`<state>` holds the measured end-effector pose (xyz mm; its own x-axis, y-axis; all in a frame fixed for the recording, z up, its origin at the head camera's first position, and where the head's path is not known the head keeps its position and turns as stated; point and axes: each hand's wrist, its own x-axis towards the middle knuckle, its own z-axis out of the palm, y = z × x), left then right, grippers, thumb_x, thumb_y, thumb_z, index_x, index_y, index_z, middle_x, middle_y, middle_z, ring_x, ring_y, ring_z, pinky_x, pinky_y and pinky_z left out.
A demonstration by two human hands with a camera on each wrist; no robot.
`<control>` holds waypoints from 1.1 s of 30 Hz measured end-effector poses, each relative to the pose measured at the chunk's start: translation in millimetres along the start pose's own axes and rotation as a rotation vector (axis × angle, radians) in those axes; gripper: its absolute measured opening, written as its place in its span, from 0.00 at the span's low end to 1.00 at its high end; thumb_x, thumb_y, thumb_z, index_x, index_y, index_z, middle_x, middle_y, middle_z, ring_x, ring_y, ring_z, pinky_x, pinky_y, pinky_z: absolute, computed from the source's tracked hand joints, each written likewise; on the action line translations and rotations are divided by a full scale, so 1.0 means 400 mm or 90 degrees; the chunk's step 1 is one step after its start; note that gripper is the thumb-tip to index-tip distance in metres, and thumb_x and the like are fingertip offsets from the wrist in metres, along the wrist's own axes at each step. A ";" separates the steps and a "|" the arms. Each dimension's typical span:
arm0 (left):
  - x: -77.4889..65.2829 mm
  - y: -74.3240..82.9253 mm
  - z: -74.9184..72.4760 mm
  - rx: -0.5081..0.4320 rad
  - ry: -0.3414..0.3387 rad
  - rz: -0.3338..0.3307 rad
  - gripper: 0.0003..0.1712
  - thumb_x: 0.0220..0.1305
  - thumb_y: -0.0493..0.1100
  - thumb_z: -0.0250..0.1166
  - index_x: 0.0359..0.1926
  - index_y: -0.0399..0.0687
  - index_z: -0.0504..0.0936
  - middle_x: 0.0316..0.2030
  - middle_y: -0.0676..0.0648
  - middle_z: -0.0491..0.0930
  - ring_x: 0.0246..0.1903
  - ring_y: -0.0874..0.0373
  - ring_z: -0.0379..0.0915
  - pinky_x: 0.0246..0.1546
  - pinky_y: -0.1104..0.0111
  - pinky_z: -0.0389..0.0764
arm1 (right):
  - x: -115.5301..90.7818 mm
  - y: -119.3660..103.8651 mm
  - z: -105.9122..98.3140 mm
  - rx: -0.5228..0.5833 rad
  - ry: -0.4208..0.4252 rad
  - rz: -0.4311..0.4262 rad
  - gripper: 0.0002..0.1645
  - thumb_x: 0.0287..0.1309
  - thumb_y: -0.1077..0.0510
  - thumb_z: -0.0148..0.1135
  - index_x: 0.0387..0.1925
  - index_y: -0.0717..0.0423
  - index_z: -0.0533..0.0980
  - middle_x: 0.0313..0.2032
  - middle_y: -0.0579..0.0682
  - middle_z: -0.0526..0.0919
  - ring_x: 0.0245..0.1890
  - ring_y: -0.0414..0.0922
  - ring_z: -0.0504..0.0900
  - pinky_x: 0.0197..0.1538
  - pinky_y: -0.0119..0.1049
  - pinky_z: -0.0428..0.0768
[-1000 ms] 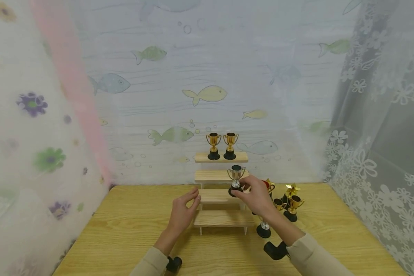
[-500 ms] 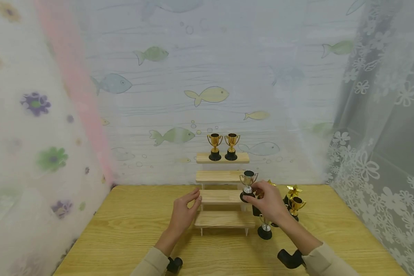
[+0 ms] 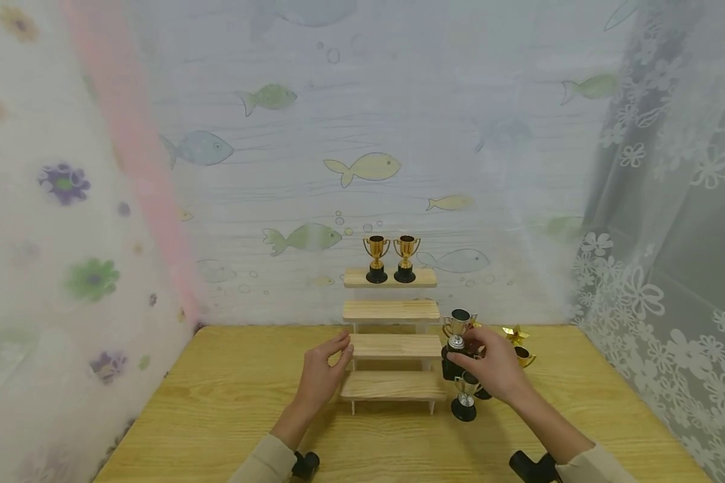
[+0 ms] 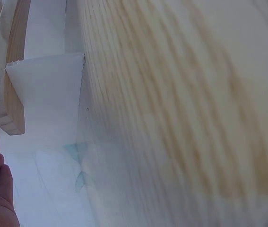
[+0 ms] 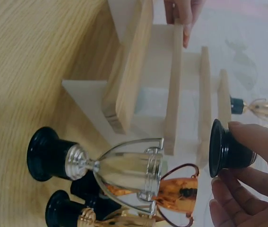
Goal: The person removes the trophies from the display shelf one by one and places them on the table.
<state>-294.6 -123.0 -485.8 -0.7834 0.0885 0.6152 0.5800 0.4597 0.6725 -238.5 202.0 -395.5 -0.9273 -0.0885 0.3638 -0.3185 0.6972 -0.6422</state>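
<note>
My right hand pinches the black base of a silver trophy cup, held upright just right of a stepped wooden stand. In the right wrist view that black base sits between thumb and fingers. My left hand touches the left end of the stand with its fingertips, the fingers fairly straight. Two gold trophy cups, one on the left and one on the right, stand on the top step. Another silver trophy stands on the table below my right hand.
Behind my right hand are more trophies, partly hidden: a gold star trophy and a gold cup. In the right wrist view an orange-gold cup shows behind the silver one. Fish-printed fabric hangs behind the wooden table.
My right hand has carried the silver trophy cup rightward and lower, from in front of the steps to beside the stand. My left hand has stayed at the stand's left end.
</note>
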 end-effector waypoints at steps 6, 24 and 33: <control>-0.003 0.002 0.001 0.005 0.001 -0.001 0.18 0.73 0.41 0.65 0.56 0.32 0.84 0.60 0.38 0.80 0.56 0.45 0.81 0.56 0.50 0.81 | -0.017 0.015 -0.017 0.007 -0.003 0.014 0.18 0.58 0.55 0.76 0.45 0.60 0.81 0.40 0.51 0.83 0.38 0.47 0.81 0.37 0.39 0.80; -0.003 0.002 -0.002 -0.011 -0.006 -0.006 0.18 0.73 0.41 0.65 0.56 0.31 0.84 0.61 0.36 0.79 0.58 0.44 0.80 0.57 0.51 0.80 | -0.045 0.075 -0.061 -0.043 0.004 0.034 0.19 0.56 0.54 0.77 0.43 0.62 0.81 0.35 0.50 0.83 0.34 0.45 0.79 0.34 0.38 0.78; -0.002 0.001 -0.002 -0.002 -0.007 -0.010 0.19 0.74 0.42 0.64 0.57 0.31 0.83 0.61 0.38 0.79 0.59 0.44 0.79 0.58 0.51 0.79 | -0.056 0.108 -0.084 -0.071 0.004 0.042 0.19 0.57 0.55 0.76 0.43 0.64 0.81 0.38 0.53 0.84 0.37 0.50 0.81 0.35 0.39 0.79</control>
<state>-293.6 -123.4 -485.8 -0.7949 0.0903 0.6000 0.5682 0.4579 0.6838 -224.9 258.1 -408.7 -0.9443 -0.0361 0.3272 -0.2327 0.7762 -0.5859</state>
